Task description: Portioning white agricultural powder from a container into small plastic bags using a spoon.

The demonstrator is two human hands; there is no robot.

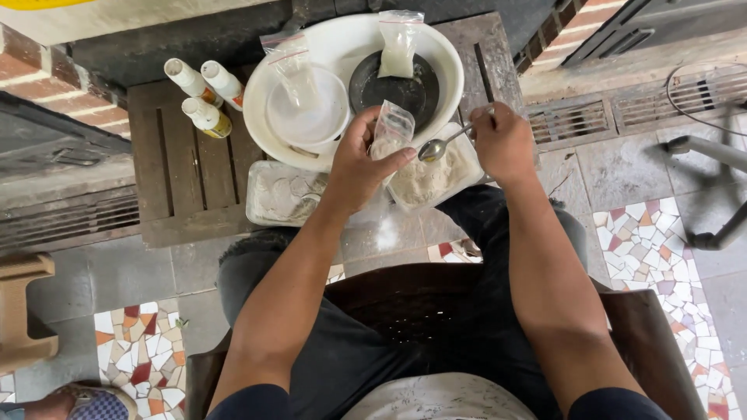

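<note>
Head view. Item: small clear plastic bag (391, 128), pinched upright in the fingers of the left hand (359, 159), just in front of the large white basin (257, 117). Long axis near vertical; mouth points up and slightly away from the person.

Item: metal spoon (440, 145), gripped by the closed fingers of the right hand (502, 142), to the right of the basin's near rim. Long axis runs left to right, rising a little toward the handle; bowl points left, at the bag's side.

Item: clear tray of pale powder (436, 177), directly below bag and spoon, against the basin's near edge. A second tray (282, 193) lies to its left on the wooden counter (183, 167).

Risk, as judged: powder may be spilled past the narrow bag mouth if the spoon is tipped early; the bag may be let slip or collapse, being held only by a pinch.
</note>
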